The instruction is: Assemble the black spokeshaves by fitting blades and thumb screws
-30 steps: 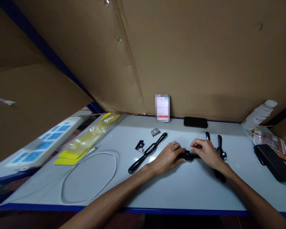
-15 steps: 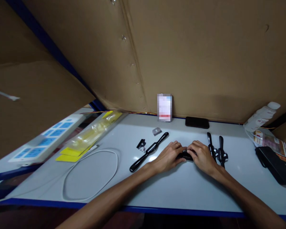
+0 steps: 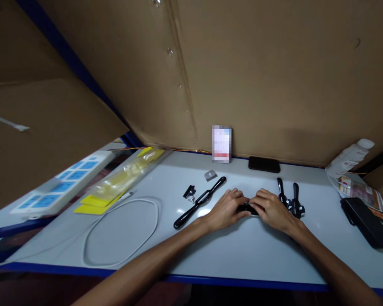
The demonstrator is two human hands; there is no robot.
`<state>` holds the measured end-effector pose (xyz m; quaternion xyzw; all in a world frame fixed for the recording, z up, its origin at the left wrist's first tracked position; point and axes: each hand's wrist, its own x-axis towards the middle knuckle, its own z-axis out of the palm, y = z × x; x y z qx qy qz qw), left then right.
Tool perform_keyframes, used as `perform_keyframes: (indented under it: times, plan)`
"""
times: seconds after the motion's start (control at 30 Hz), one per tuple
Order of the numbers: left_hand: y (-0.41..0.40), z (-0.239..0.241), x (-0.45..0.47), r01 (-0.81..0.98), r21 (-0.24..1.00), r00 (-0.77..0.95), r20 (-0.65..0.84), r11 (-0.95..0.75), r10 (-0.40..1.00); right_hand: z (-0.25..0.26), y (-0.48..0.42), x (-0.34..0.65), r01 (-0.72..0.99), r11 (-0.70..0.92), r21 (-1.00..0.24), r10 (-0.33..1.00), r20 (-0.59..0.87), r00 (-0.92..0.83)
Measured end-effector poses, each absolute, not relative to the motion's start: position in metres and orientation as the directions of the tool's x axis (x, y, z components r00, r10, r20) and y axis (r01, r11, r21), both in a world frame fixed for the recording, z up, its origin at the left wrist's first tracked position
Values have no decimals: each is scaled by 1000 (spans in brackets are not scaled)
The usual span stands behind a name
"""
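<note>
My left hand (image 3: pixel 226 211) and my right hand (image 3: pixel 270 209) are closed around a black spokeshave (image 3: pixel 251 209), fingertips nearly meeting at its middle. My fingers hide most of it. Left of my hands lies a bare black spokeshave body (image 3: pixel 204 197), slanting, with an opening in its middle. Beside that body are a small black cap plate (image 3: pixel 189 191), a small silvery screw (image 3: pixel 191 199) and a grey blade (image 3: pixel 210 175). Just right of my right hand, two more black spokeshaves (image 3: pixel 282 196) (image 3: pixel 296 202) lie side by side, partly hidden by the hand.
A lit phone (image 3: pixel 221 144) leans on the back panel, and a dark phone (image 3: pixel 264 164) lies nearby. At left are a white cable (image 3: pixel 121 263), yellow plastic packaging (image 3: pixel 118 182) and a power strip (image 3: pixel 64 182). A bottle (image 3: pixel 351 157) and black case (image 3: pixel 368 223) stand at right.
The held spokeshave has tilted slightly between my fingers, and a pale edge now shows beneath it. My right fingertips have shifted a little down and left. The loose parts lie as before.
</note>
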<state>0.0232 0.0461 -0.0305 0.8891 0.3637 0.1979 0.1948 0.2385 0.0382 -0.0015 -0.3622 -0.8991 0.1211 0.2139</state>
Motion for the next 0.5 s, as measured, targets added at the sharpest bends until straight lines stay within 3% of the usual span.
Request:
perform_keyframes:
  times: [0.2, 0.5]
  plan:
    - [47, -30, 22, 559, 493, 659, 224, -667, 718, -3, 39, 236, 618, 704, -350, 707, 268, -654]
    - [46, -30, 23, 557, 495, 657, 228, -667, 718, -12, 36, 236, 604, 671, -431, 738, 306, -601]
